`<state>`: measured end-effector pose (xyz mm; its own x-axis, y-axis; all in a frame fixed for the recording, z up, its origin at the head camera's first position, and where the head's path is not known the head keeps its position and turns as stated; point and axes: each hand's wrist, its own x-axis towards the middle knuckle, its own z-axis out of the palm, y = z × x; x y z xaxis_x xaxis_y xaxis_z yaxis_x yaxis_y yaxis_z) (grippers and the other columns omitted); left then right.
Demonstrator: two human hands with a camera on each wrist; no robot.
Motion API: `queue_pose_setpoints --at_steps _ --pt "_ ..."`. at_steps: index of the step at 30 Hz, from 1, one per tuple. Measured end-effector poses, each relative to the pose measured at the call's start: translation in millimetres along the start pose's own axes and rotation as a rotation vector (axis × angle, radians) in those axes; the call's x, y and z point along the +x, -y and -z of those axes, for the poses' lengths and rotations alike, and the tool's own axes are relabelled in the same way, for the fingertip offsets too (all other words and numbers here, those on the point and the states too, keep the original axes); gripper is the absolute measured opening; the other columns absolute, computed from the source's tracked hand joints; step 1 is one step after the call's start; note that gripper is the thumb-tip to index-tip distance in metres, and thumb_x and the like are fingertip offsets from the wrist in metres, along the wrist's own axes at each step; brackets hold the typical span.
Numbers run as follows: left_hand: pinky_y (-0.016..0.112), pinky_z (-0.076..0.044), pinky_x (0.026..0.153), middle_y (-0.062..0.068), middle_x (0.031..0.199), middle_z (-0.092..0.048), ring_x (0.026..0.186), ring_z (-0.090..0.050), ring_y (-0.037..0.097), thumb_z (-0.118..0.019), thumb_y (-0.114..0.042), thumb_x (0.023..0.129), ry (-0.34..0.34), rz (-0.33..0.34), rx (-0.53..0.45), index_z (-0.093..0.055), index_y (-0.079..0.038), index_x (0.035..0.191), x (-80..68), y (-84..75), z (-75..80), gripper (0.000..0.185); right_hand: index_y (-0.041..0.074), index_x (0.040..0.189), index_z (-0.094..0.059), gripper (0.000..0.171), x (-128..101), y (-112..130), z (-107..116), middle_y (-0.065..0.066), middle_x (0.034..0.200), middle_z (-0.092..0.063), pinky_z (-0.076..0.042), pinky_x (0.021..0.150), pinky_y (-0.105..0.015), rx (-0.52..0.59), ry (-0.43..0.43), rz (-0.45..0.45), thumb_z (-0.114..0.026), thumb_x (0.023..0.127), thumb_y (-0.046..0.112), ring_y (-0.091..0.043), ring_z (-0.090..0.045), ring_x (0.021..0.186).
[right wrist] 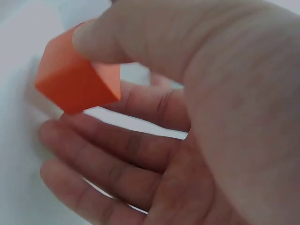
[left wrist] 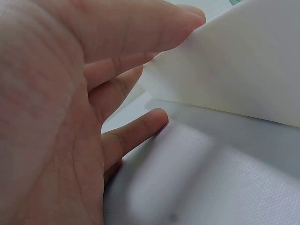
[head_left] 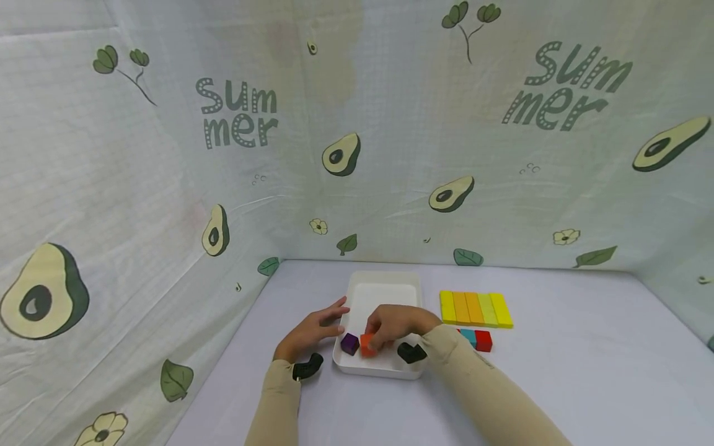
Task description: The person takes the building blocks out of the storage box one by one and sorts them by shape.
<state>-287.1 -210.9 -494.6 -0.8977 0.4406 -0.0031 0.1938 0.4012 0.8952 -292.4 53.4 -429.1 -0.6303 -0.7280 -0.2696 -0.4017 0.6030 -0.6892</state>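
An orange cube [right wrist: 77, 86] is pinched between the thumb and fingers of my right hand [head_left: 393, 322], low over the near part of a white rectangular tray [head_left: 385, 371]. Beside it in the tray, to the left, sits a dark purple cube [head_left: 349, 344]. My left hand [head_left: 309, 331] is at the tray's left side with fingers spread. In the left wrist view its thumb and fingertips touch the tray's outer wall [left wrist: 234, 65], and the fingers [left wrist: 136, 133] are nearly straight.
Right of the tray lies a row of yellow and orange blocks [head_left: 476, 308]. Nearer, a red cube [head_left: 483, 341] and a blue cube [head_left: 468, 337] stand side by side, partly behind my right sleeve [head_left: 485, 384]. A printed cloth [head_left: 379, 223] hangs behind the table.
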Motion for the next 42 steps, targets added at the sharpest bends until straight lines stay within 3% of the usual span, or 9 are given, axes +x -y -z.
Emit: queue_pose_setpoints --at_steps 4,10,15,21,25,29,38,39,42 --pt "0.059 -0.020 0.118 -0.018 0.161 -0.026 0.151 -0.019 0.021 -0.067 -0.029 0.096 0.001 0.003 0.000 -0.053 -0.022 0.147 0.7 0.0 -0.6 0.053 0.014 0.097 -0.073 0.010 -11.1 0.1 3.7 0.004 0.083 -0.069 -0.057 0.073 -0.033 0.039 -0.050 0.019 -0.073 0.087 0.017 -0.021 -0.065 0.079" --pt "0.061 -0.022 0.116 -0.019 0.161 -0.026 0.151 -0.021 0.023 -0.068 -0.032 0.096 0.003 0.011 0.011 -0.053 -0.023 0.147 3.5 -1.8 0.1 0.055 0.013 0.104 -0.072 0.020 -31.3 -4.3 6.3 0.004 0.088 -0.069 -0.056 0.072 -0.032 0.092 -0.208 0.060 -0.075 0.088 0.025 -0.019 -0.064 0.080" --pt "0.062 -0.022 0.116 -0.019 0.161 -0.027 0.151 -0.021 0.024 -0.069 -0.035 0.094 -0.007 0.021 0.016 -0.054 -0.025 0.146 4.8 -2.1 0.6 0.055 0.011 0.112 -0.070 0.028 -44.4 -12.6 -0.9 0.000 0.097 -0.068 -0.056 0.077 -0.036 0.231 -0.326 0.071 -0.072 0.090 0.027 -0.020 -0.065 0.084" --pt "0.059 -0.021 0.117 -0.017 0.162 -0.026 0.151 -0.022 0.023 -0.069 -0.034 0.095 -0.007 0.015 0.020 -0.054 -0.023 0.146 1.5 -0.6 -0.7 0.055 0.007 0.120 -0.067 0.035 -56.0 -19.3 -12.5 -0.007 0.108 -0.065 -0.058 0.082 -0.038 0.417 -0.442 0.085 -0.071 0.092 0.027 -0.032 -0.068 0.093" --pt "0.056 -0.019 0.119 -0.016 0.162 -0.026 0.151 -0.021 0.022 -0.070 -0.034 0.094 -0.007 -0.010 0.029 -0.054 -0.021 0.146 -3.4 1.3 -0.7 0.056 0.004 0.124 -0.064 0.040 -63.9 -22.7 -17.3 -0.009 0.108 -0.068 -0.057 0.084 -0.038 0.474 -0.507 0.092 -0.070 0.094 0.029 -0.038 -0.068 0.092" --pt "0.052 -0.018 0.120 -0.020 0.160 -0.026 0.150 -0.022 0.017 -0.070 -0.033 0.094 -0.008 -0.024 0.045 -0.054 -0.021 0.146 -9.3 5.2 0.2 0.055 0.002 0.126 -0.062 0.041 -70.6 -25.2 -19.0 -0.009 0.105 -0.070 -0.056 0.085 -0.037 0.498 -0.572 0.096 -0.069 0.096 0.029 -0.033 -0.068 0.087" --pt "0.050 -0.021 0.120 -0.021 0.160 -0.026 0.147 -0.029 0.016 -0.068 -0.034 0.095 0.001 -0.041 0.028 -0.052 -0.022 0.148 -3.5 2.9 -0.9 0.056 0.007 0.130 -0.062 0.044 -86.2 -28.5 -9.8 -0.007 0.103 -0.073 -0.050 0.089 -0.045 0.512 -0.683 -0.016 -0.069 0.095 0.033 -0.032 -0.069 0.086" --pt "0.050 -0.021 0.120 -0.022 0.160 -0.026 0.147 -0.030 0.015 -0.068 -0.034 0.095 0.004 -0.037 0.029 -0.052 -0.022 0.148 -2.8 3.0 -0.4 0.057 0.008 0.131 -0.062 0.044 -87.8 -29.9 -9.6 -0.006 0.103 -0.073 -0.050 0.083 -0.042 0.514 -0.685 -0.040 -0.069 0.095 0.034 -0.030 -0.069 0.086" --pt "0.050 -0.021 0.120 -0.022 0.160 -0.026 0.147 -0.030 0.016 -0.068 -0.033 0.096 0.008 -0.040 0.029 -0.051 -0.021 0.148 -1.7 1.9 1.2 0.056 0.009 0.131 -0.062 0.044 -92.7 -34.5 -8.7 -0.007 0.106 -0.073 -0.050 0.081 -0.036 0.524 -0.693 -0.059 -0.068 0.096 0.033 -0.031 -0.069 0.088"
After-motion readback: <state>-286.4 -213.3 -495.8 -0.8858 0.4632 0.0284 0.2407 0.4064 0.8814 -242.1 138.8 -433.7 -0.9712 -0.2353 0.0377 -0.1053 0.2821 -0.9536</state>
